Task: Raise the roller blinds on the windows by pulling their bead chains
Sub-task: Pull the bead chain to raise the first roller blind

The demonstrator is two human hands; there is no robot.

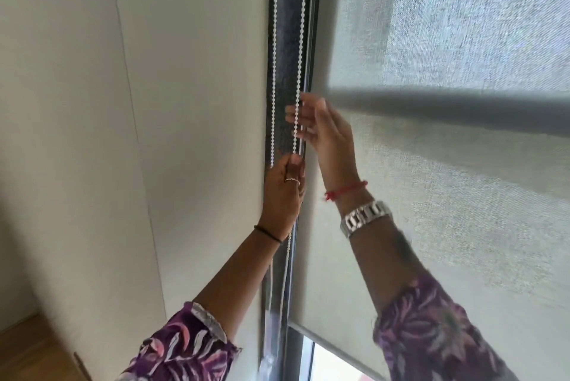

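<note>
Here the left hand (285, 189) pinches the white bead chain (298, 78) beside the window frame (287, 57). Just above, the right hand (324, 131) has its fingers spread around the chain. The grey blind (447, 195) hangs low.

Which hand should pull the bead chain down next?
Probably the right hand. It is open and higher up, fingers beside the bead chain, with room to pull down. The left hand is shut on the chain lower down.

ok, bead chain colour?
White: the bead chain shows clearly against the dark window frame in the head view.
</note>
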